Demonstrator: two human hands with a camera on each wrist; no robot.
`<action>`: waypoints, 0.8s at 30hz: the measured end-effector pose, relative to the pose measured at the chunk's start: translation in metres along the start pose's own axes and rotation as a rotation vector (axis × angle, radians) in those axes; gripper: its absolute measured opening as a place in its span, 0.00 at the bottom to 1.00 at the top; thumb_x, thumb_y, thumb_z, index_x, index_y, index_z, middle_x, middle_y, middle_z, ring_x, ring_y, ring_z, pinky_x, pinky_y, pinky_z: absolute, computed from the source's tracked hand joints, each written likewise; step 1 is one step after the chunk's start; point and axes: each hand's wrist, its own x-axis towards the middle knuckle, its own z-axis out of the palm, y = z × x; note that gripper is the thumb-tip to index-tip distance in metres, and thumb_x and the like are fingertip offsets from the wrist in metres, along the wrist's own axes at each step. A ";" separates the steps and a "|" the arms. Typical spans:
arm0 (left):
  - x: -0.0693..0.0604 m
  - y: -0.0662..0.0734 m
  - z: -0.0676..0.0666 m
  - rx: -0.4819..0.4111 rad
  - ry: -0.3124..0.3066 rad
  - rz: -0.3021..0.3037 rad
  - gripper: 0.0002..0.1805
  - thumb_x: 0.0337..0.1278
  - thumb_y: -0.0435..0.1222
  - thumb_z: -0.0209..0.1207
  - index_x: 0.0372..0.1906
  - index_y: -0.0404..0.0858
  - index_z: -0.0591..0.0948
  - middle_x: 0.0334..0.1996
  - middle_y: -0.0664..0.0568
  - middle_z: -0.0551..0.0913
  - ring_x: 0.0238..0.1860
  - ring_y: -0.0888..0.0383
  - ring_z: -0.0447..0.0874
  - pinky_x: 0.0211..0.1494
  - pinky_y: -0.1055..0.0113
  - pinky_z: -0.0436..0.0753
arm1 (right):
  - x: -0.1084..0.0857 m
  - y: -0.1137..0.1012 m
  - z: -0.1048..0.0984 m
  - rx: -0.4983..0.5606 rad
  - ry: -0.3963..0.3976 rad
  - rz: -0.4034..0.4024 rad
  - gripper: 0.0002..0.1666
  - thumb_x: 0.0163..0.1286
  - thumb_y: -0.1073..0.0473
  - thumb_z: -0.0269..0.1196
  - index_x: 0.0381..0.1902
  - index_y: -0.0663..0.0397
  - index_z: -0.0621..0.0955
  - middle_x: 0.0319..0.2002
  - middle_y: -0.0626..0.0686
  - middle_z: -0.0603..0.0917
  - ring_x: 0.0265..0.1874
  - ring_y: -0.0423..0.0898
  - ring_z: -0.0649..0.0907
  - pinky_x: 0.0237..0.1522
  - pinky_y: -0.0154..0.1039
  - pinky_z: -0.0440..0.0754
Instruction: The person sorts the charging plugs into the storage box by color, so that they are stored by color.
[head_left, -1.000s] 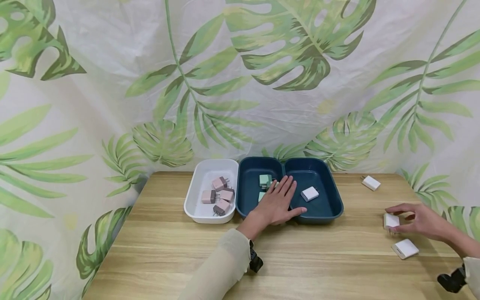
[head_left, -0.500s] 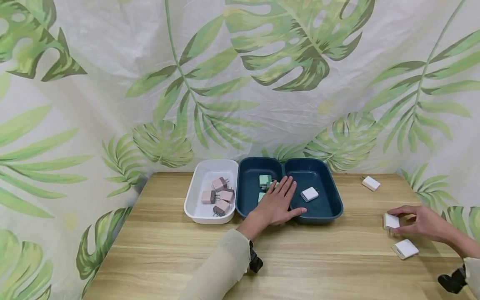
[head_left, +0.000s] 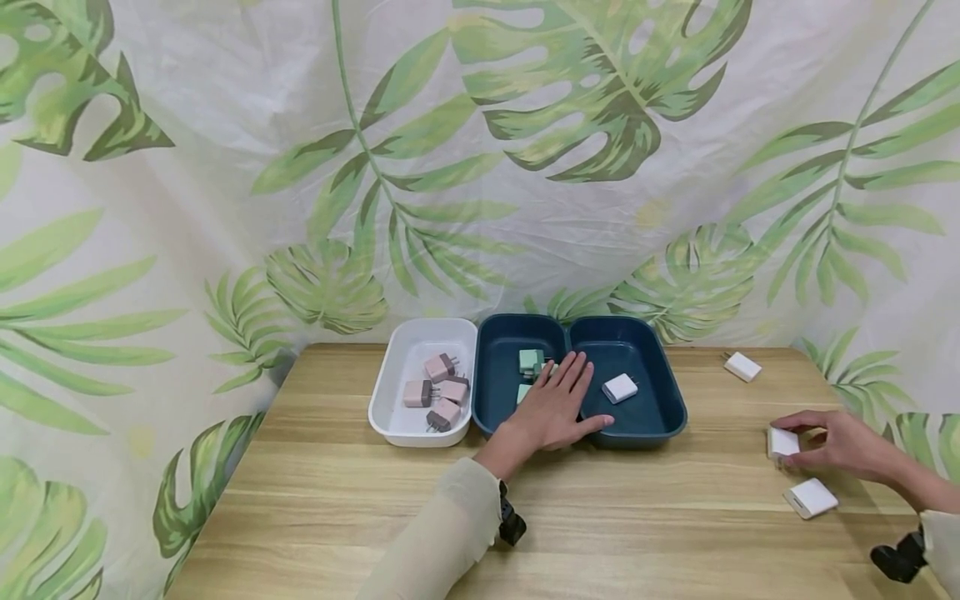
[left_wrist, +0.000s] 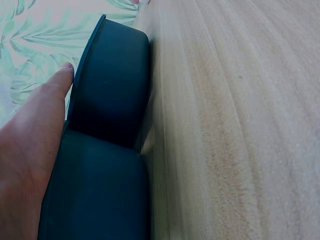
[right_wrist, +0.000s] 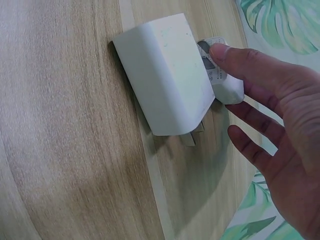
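Observation:
At the right of the head view, my right hand (head_left: 847,446) pinches a white plug-in charger (head_left: 783,443) between thumb and fingers, at the table. In the right wrist view, my thumb presses the printed, pronged face of this charger (right_wrist: 232,90). A second white charger (head_left: 812,498) lies just nearer me, large in the right wrist view. My left hand (head_left: 553,417) rests with straight fingers over the dark blue two-part tray (head_left: 660,417), across its divider and front rim. It partly hides the green chargers (head_left: 529,360) in the left compartment. One white charger (head_left: 619,388) lies in the right compartment.
A white tray (head_left: 382,417) with several pink-and-grey chargers (head_left: 417,394) stands against the blue tray's left side. Another white charger (head_left: 742,367) lies at the back right of the wooden table (head_left: 637,525). A leaf-patterned cloth (head_left: 420,208) hangs behind.

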 end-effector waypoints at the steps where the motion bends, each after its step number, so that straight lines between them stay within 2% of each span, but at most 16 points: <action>1: 0.000 0.000 0.000 -0.001 0.000 0.000 0.52 0.76 0.72 0.36 0.88 0.42 0.46 0.88 0.51 0.35 0.87 0.54 0.31 0.87 0.50 0.40 | 0.000 0.000 0.000 0.004 0.004 -0.002 0.28 0.53 0.69 0.82 0.51 0.71 0.86 0.43 0.37 0.88 0.41 0.26 0.82 0.35 0.29 0.86; 12: 0.000 0.001 0.000 0.002 -0.003 -0.002 0.52 0.76 0.72 0.36 0.88 0.43 0.46 0.88 0.51 0.35 0.87 0.54 0.31 0.87 0.50 0.41 | 0.000 -0.001 0.003 0.025 0.027 -0.020 0.27 0.51 0.71 0.82 0.49 0.71 0.87 0.43 0.34 0.88 0.39 0.27 0.83 0.34 0.30 0.86; 16: 0.001 0.001 0.001 0.005 -0.004 -0.003 0.52 0.76 0.72 0.36 0.88 0.43 0.45 0.88 0.51 0.35 0.87 0.54 0.31 0.87 0.50 0.40 | 0.000 -0.003 0.002 0.020 0.019 -0.020 0.27 0.52 0.71 0.82 0.50 0.73 0.86 0.43 0.35 0.88 0.40 0.26 0.82 0.34 0.30 0.86; 24: 0.001 0.000 0.001 0.006 0.009 -0.003 0.52 0.75 0.72 0.37 0.88 0.42 0.47 0.88 0.49 0.39 0.87 0.53 0.32 0.87 0.49 0.42 | 0.007 -0.011 -0.001 -0.037 0.071 -0.035 0.28 0.50 0.69 0.83 0.49 0.71 0.87 0.42 0.39 0.90 0.40 0.26 0.83 0.35 0.27 0.85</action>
